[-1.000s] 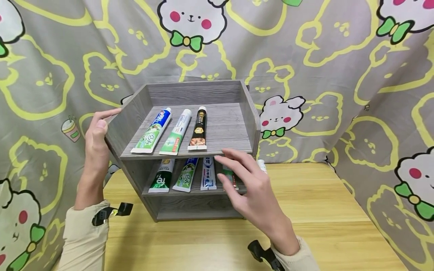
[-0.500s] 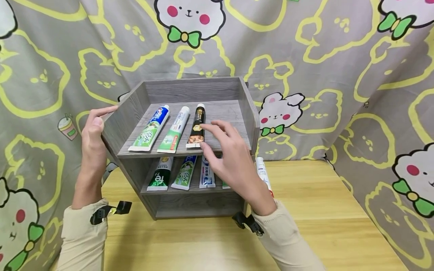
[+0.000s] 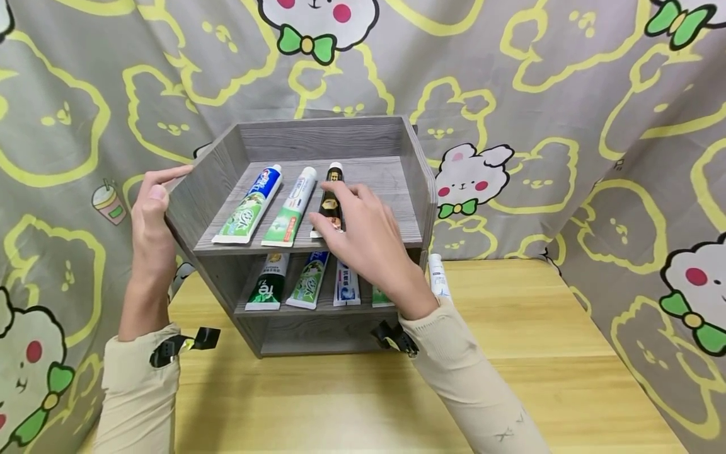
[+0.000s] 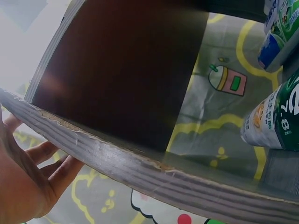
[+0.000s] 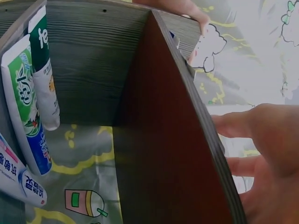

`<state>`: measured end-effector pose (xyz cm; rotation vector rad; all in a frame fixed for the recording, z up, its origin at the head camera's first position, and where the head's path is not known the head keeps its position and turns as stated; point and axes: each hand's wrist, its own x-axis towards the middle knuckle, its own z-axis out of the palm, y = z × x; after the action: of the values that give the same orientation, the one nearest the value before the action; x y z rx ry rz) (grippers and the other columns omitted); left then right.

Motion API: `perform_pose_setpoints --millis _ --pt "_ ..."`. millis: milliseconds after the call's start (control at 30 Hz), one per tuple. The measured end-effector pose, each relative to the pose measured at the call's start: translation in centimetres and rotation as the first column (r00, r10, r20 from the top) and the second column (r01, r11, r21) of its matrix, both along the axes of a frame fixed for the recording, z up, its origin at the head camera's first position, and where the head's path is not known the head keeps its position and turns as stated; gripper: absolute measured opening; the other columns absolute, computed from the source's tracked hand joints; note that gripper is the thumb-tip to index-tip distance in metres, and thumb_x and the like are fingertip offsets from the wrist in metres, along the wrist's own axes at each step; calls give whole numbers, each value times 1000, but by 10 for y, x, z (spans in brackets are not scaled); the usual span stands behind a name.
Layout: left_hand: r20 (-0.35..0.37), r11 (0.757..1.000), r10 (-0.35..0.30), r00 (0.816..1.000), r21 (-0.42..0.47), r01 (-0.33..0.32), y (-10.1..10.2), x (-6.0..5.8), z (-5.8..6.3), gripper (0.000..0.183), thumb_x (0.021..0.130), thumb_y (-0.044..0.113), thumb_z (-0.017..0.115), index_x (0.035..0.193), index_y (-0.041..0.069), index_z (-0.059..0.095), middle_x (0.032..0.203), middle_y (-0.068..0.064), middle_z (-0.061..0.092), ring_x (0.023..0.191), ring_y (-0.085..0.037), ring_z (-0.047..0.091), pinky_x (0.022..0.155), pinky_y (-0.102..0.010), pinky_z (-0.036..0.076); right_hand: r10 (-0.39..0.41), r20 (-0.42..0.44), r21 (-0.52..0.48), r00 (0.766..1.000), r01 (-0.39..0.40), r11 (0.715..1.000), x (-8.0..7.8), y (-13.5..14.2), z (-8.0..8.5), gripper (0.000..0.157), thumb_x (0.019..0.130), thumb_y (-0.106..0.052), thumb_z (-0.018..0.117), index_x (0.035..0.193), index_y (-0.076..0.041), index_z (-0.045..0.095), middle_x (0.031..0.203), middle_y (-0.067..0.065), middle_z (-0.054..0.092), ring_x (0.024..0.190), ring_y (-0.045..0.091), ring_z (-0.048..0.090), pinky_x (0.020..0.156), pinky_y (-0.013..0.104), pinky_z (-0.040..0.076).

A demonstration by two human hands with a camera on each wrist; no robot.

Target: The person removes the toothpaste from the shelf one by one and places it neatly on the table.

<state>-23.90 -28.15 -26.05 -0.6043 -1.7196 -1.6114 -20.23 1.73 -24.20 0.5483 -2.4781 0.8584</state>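
A grey wood-grain shelf unit (image 3: 323, 137) stands in the head view, with toothpaste tubes on two levels. The upper board carries a blue-and-green tube (image 3: 247, 205), a white-and-green tube (image 3: 290, 208) and a black tube (image 3: 331, 200). My right hand (image 3: 368, 227) is over the black tube, hiding part of it, its thumb and index finger spread near the tube's left edge; contact cannot be told. With fingers against its outer face, my left hand (image 3: 153, 227) rests on the shelf's left side panel (image 3: 207, 189). In the left wrist view those fingers (image 4: 65, 175) look fairly straight.
Several tubes lie on the middle level, among them a dark green tube (image 3: 268, 284), a second blue-and-green tube (image 3: 309, 280) and a blue-and-white tube (image 3: 346, 285). A white tube (image 3: 438, 274) is right of the shelf. Below is a wooden table (image 3: 539, 340); a patterned curtain (image 3: 567, 107) hangs behind.
My right hand has risen from the middle level's right end to the upper board and moved left over the black tube. My left hand stays at the side panel. The view has tilted slightly.
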Motion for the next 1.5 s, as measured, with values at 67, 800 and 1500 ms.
perform_pose_setpoints --millis 67,800,1500 --pt "-1 1000 -1 1000 5 1 0 0 1 48 96 24 39 130 2 65 108 -20 65 86 -23 59 72 -29 39 -23 18 22 1000 22 999 -4 -3 3 51 100 -42 63 146 -21 57 135 10 60 123 28 55 100 50 41" --pt "0 1000 -5 1000 4 5 -2 -2 -1 49 95 24 40 131 2 65 109 -20 64 86 -22 59 73 -29 40 -170 85 139 982 157 978 -23 -18 5 57 92 -25 61 149 -22 53 95 4 49 79 24 47 76 39 32" --pt "2 1000 -14 1000 -18 14 0 1 0 48 96 26 42 132 4 64 109 -18 64 89 -23 59 73 -29 40 28 114 -161 993 -9 987 -16 -1 7 57 97 -17 51 154 -21 44 85 4 61 62 19 51 60 34 45"
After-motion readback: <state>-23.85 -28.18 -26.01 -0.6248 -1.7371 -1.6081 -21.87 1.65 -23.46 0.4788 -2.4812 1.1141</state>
